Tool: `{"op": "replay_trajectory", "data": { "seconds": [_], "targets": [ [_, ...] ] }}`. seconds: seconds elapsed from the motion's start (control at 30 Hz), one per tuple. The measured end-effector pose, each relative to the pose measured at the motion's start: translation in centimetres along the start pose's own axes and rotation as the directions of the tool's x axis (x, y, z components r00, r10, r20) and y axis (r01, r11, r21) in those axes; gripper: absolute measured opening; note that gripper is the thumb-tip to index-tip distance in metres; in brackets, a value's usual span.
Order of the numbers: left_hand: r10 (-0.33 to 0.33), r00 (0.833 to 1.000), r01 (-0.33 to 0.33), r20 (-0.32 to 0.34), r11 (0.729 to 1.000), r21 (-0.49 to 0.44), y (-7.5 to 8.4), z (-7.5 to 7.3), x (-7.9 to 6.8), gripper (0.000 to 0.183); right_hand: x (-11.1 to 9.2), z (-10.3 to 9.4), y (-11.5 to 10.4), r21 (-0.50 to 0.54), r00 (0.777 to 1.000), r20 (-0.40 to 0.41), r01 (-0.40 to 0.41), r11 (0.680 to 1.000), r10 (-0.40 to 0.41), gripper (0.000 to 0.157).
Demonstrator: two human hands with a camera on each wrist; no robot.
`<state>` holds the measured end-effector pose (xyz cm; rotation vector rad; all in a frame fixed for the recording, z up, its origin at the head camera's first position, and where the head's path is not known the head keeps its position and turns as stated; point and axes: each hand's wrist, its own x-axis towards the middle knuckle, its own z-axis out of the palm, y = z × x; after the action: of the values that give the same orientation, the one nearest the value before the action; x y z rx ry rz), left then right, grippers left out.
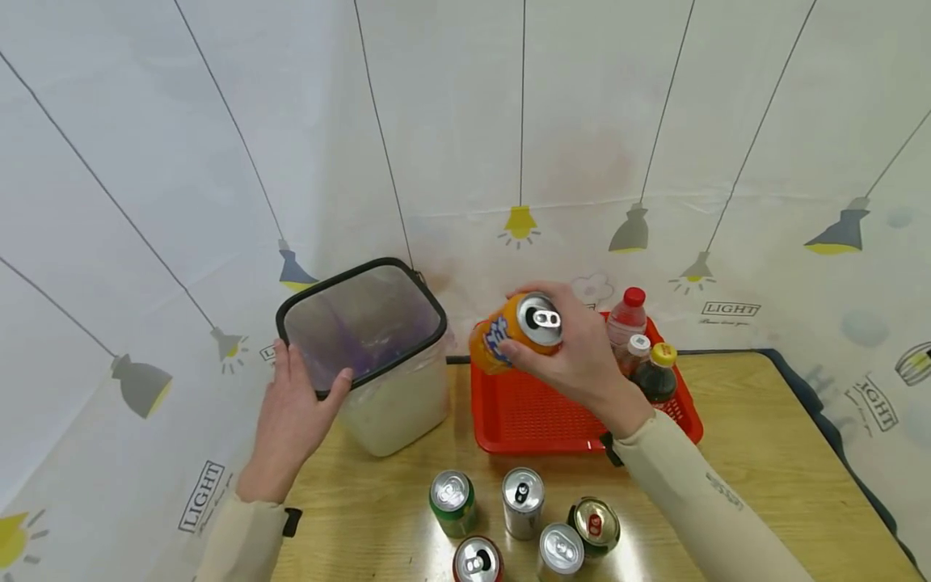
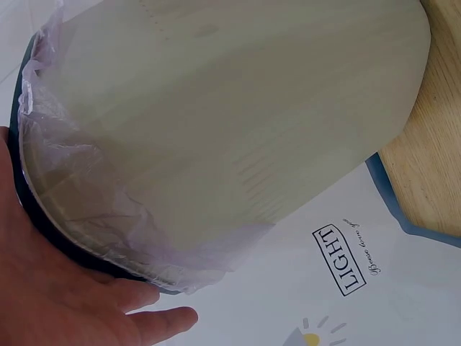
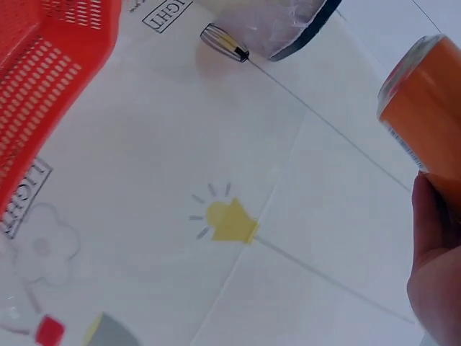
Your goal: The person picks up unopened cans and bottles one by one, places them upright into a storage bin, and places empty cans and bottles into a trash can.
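My right hand [image 1: 575, 343] grips an orange soda can [image 1: 502, 335] in the air over the left part of the red basket. The can is tilted, its opened top facing up and right. In the right wrist view the thumb lies along the orange can [image 3: 425, 115]. My left hand [image 1: 294, 412] rests against the black rim of a pale bin [image 1: 396, 404], thumb and fingers spread at its near-left corner. In the left wrist view two straight fingers of the left hand [image 2: 79, 295] show beside the rim. A thin purplish plastic liner [image 2: 94, 180] folds over the bin's edge.
The red basket [image 1: 524, 416] holds several bottles [image 1: 655, 376] at its right. Nearer on the wooden table stand several cans, among them a green can [image 1: 452, 503], a silver can [image 1: 522, 503] and a red can [image 1: 478, 559]. A lamp-printed wall sheet [image 1: 465, 121] rises behind.
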<state>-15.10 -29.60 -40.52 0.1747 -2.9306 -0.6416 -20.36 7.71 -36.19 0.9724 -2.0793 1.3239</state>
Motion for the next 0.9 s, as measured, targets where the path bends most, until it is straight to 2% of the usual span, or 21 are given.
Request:
{"op": "replay_trajectory", "data": {
  "seconds": [0.13, 0.27, 0.37, 0.53, 0.7, 0.83, 0.9],
  "targets": [
    [0.007, 1.0, -0.007, -0.015, 1.0, -0.01, -0.1, 0.0, 0.1, 0.108, 3.6, 2.8, 0.0, 0.03, 0.997, 0.029, -0.073, 0.997, 0.072, 0.059],
    [0.007, 1.0, -0.007, -0.015, 1.0, -0.014, -0.1, 0.0, 0.1, 0.108, 6.5, 5.6, 0.5, 0.084, 0.989, 0.037, -0.144, 0.986, 0.142, 0.059],
    [0.0, 1.0, 0.0, -0.01, 1.0, -0.015, -0.1, 0.1, 0.1, 0.108, 7.8, 7.3, 0.8, 0.134, 0.984, 0.062, -0.177, 0.975, 0.17, 0.062],
    [0.002, 1.0, -0.002, -0.008, 1.0, -0.021, 0.0, 0.0, 0.2, 0.109, 8.5, 9.7, 0.9, 0.181, 0.969, 0.108, -0.237, 0.955, 0.22, 0.068],
    [0.0, 1.0, 0.0, -0.016, 1.0, -0.014, 0.0, -0.1, 0.1, 0.108, 8.6, 11.7, 1.0, 0.097, 0.952, 0.191, -0.261, 0.961, 0.239, 0.072],
    [-0.005, 1.0, 0.005, -0.018, 1.0, -0.004, 0.0, -0.2, 0.1, 0.107, 8.3, 13.3, 1.5, -0.032, 0.942, 0.261, -0.208, 0.978, 0.209, 0.071],
    [-0.007, 1.0, 0.007, -0.013, 1.0, -0.002, 0.1, -0.1, 0.0, 0.106, 7.9, 14.0, 1.9, -0.097, 0.934, 0.286, -0.193, 0.976, 0.213, 0.071]
  ]
}}
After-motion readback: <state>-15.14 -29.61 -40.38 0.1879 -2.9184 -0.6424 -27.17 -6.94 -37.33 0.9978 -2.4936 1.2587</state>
